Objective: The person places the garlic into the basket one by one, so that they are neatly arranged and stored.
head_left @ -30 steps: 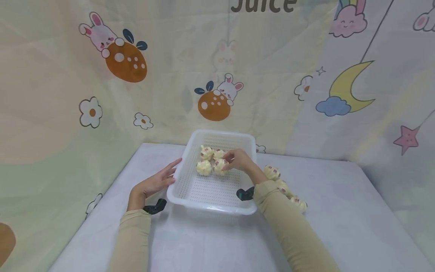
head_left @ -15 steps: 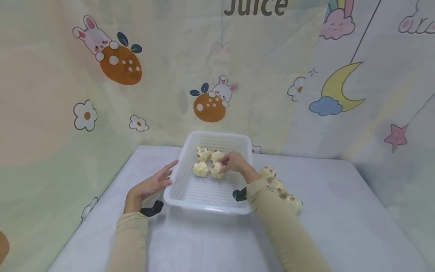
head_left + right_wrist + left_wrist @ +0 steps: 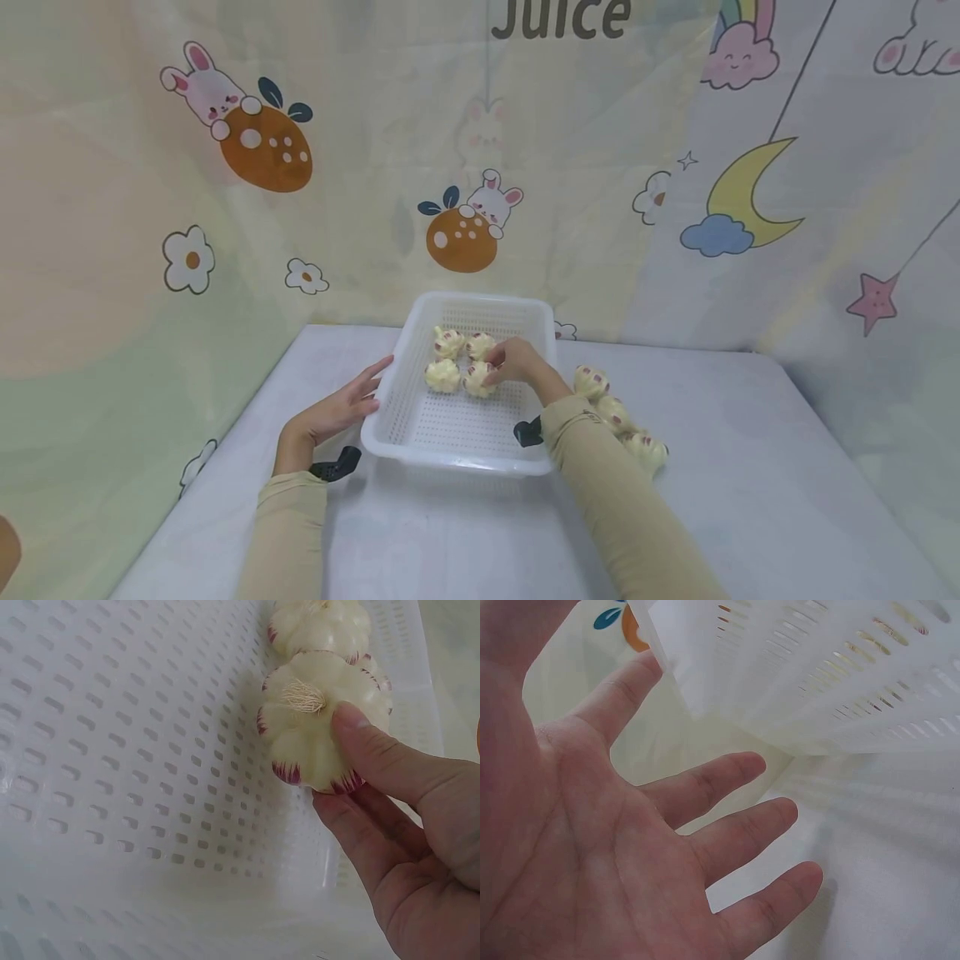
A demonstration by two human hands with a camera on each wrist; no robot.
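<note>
A white perforated plastic basket (image 3: 457,457) stands on the table with several garlic bulbs inside. My right hand (image 3: 519,363) reaches in and pinches the near right garlic bulb (image 3: 311,742), thumb on its root side and fingers under its edge. Another garlic bulb (image 3: 322,626) sits right behind it in the right wrist view. The near left garlic bulb (image 3: 442,376) and far left garlic bulb (image 3: 448,342) lie close by. At the basket's left wall, my left hand (image 3: 341,412) has its fingers spread, one fingertip touching the rim in the left wrist view (image 3: 622,802).
Three garlic bulbs (image 3: 613,413) lie in a slanting row on the table to the right of the basket, partly behind the right sleeve (image 3: 615,492). A printed cloth backdrop (image 3: 360,200) rises behind the white table (image 3: 420,533).
The head view has shifted slightly, so everything appears a little further left. Both hands, the basket and the garlic bulbs keep nearly the same places relative to each other.
</note>
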